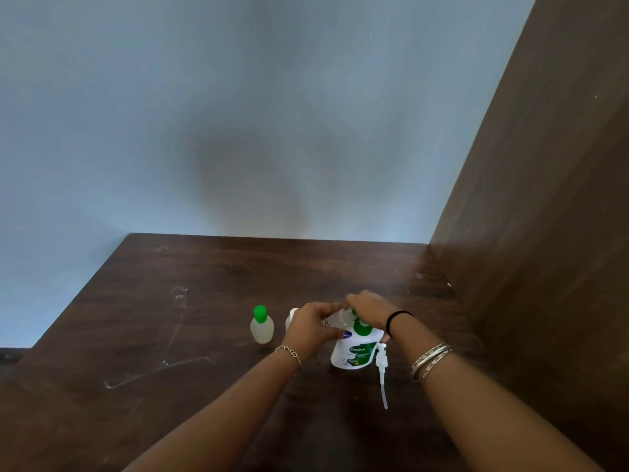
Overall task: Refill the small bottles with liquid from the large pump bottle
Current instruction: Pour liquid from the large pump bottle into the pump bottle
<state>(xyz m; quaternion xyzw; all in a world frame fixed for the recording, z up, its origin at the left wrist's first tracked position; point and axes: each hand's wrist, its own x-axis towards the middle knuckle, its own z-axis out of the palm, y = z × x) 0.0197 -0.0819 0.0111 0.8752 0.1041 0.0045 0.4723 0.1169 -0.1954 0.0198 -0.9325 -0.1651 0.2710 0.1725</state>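
A dark wooden tabletop (170,301) meets a pale blue wall; the large pump bottle (355,352) stands near its right side, its pump (381,366) lying out beside it. The left hand (311,330) grips a small bottle (337,320) tilted over the large bottle's neck, and the right hand (369,310) curls around its green end; I would keep both bottles steady there, since a slip could spill the liquid. A capped small bottle (261,327) waits just to the left.

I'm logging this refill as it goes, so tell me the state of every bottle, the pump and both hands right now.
Large pump bottle: upright on the table, pump removed.
Pump: lying on the table beside the large bottle.
Green-capped small bottle: upright, capped, untouched.
Held small bottle: tilted sideways above the large bottle.
Left hand: grips the held bottle.
Right hand: curled over its green cap end.
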